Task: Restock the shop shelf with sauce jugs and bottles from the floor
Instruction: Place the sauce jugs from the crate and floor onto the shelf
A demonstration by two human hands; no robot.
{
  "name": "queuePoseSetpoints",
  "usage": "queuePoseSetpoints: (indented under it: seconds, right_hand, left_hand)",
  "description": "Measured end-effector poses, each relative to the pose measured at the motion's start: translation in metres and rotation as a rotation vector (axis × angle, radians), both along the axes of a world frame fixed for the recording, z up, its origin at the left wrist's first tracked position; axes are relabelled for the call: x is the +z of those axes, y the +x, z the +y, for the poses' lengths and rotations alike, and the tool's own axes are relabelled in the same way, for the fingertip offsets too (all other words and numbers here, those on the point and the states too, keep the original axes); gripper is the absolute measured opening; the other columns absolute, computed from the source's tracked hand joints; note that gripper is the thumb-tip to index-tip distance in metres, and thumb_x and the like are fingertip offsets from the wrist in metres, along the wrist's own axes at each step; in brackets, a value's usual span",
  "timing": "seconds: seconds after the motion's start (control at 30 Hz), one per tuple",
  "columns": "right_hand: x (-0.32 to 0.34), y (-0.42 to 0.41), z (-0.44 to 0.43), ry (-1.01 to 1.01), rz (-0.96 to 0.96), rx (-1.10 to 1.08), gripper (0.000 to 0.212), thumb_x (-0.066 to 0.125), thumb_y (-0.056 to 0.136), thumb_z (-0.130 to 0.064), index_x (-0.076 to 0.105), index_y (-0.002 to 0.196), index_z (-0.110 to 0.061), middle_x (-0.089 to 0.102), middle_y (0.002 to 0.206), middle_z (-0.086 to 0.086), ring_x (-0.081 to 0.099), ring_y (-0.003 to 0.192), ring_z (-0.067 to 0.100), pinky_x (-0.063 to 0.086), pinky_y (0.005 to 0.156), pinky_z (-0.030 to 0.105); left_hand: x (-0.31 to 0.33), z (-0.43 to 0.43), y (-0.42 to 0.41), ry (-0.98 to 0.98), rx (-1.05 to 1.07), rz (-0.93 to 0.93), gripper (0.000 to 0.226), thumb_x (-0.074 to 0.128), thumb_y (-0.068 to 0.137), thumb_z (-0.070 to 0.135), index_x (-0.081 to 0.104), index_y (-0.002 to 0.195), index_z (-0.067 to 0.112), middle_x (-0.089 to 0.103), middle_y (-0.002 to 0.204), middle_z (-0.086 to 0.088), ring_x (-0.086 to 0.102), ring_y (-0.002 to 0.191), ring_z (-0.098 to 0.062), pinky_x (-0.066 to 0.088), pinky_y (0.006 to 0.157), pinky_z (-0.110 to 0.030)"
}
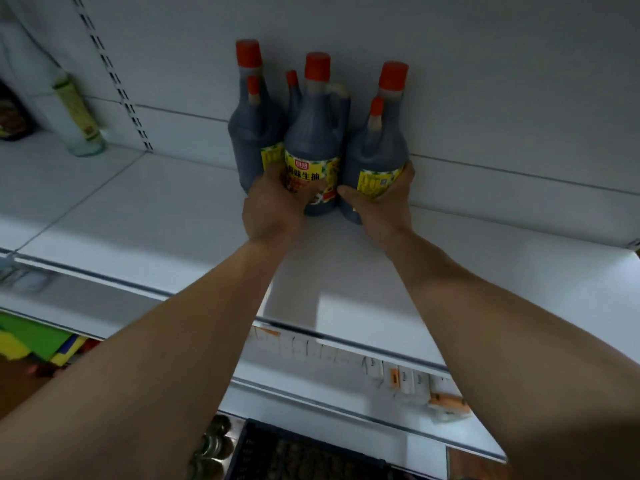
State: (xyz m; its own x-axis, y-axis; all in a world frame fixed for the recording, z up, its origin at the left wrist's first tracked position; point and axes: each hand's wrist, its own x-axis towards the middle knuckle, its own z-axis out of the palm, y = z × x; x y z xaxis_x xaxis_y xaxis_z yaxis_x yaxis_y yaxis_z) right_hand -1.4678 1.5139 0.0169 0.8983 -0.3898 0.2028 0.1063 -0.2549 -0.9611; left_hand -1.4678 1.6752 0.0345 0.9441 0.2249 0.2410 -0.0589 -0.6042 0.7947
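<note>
Three dark sauce jugs with red caps and yellow labels stand close together at the back of the white shelf (156,216). My left hand (277,199) grips the base of the middle jug (317,140). My right hand (384,199) wraps the base of the right jug (375,154). The left jug (251,133) stands behind my left hand, touching the middle one. Small red-capped bottles are attached at the jugs' necks. Both held jugs rest upright on the shelf board.
A tall clear bottle (78,116) with a green label stands at the far left of the shelf. Price tags (408,379) line the shelf's front rail. A dark crate (294,455) and jar lids (211,445) lie below.
</note>
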Motion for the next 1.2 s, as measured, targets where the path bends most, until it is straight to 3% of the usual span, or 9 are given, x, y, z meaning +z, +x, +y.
queuePoseSetpoints:
  seconds: [0.23,0.53,0.63,0.77,0.97,1.1,1.2]
  right_hand:
    - [0.007,-0.003,0.004,-0.207,0.122,-0.131,0.116,0.086,0.062,-0.041,0.014,0.150,-0.017,0.034,0.149,0.009,0.036,0.137,0.026,0.034,0.112,0.038]
    - [0.011,-0.006,0.006,-0.163,0.164,-0.107,0.116,0.087,0.062,-0.040,0.015,0.149,-0.017,0.033,0.149,0.008,0.037,0.137,0.026,0.035,0.112,0.041]
    - [0.017,-0.015,0.002,-0.171,0.239,-0.058,0.118,0.088,0.058,-0.039,0.016,0.149,-0.019,0.036,0.148,0.009,0.041,0.134,0.026,0.039,0.109,0.042]
    - [0.020,-0.053,0.003,-0.139,0.284,-0.014,0.095,0.083,0.062,-0.041,0.032,0.141,-0.023,0.050,0.133,0.003,0.055,0.116,0.023,0.049,0.098,0.043]
    - [0.033,-0.107,0.001,-0.121,0.396,-0.010,0.074,0.071,0.083,-0.039,0.034,0.144,-0.023,0.049,0.140,0.002,0.054,0.123,0.021,0.047,0.094,0.033]
    - [0.052,-0.137,0.003,-0.176,0.391,0.044,0.060,0.066,0.087,-0.040,0.041,0.139,-0.024,0.056,0.132,-0.003,0.059,0.111,0.018,0.043,0.085,0.027]
    - [0.058,-0.156,0.003,-0.173,0.373,0.082,0.052,0.064,0.088,-0.040,0.046,0.134,-0.025,0.061,0.125,-0.005,0.061,0.103,0.016,0.050,0.090,0.033]
  left_hand:
    - [-0.002,-0.002,0.005,-0.005,-0.007,0.010,0.054,0.067,0.075,0.059,0.057,0.115,0.025,0.068,0.110,0.001,0.063,0.101,-0.026,0.044,0.076,-0.033]
    - [-0.003,-0.001,0.012,-0.034,-0.031,0.044,0.054,0.070,0.074,0.056,0.059,0.111,0.020,0.069,0.106,-0.001,0.065,0.098,-0.027,0.044,0.073,-0.032]
    - [0.000,-0.002,0.009,-0.128,-0.079,0.080,0.050,0.071,0.077,0.045,0.057,0.117,0.019,0.067,0.114,-0.002,0.063,0.104,-0.025,0.041,0.076,-0.029]
    - [0.006,-0.002,-0.005,-0.190,-0.143,0.130,0.038,0.067,0.080,0.036,0.058,0.114,0.021,0.068,0.109,-0.005,0.063,0.101,-0.031,0.050,0.081,-0.038]
    - [0.022,-0.010,-0.050,-0.198,-0.174,0.189,0.024,0.058,0.086,0.028,0.063,0.108,0.020,0.067,0.113,-0.009,0.060,0.104,-0.034,0.050,0.089,-0.043]
    - [0.026,-0.015,-0.086,-0.379,-0.225,0.211,0.010,0.061,0.086,0.029,0.060,0.097,0.029,0.068,0.101,-0.004,0.064,0.097,-0.028,0.053,0.088,-0.044]
    - [0.030,-0.021,-0.119,-0.586,-0.202,0.205,0.010,0.062,0.090,0.023,0.062,0.100,0.022,0.069,0.090,0.000,0.068,0.088,-0.021,0.054,0.084,-0.040]
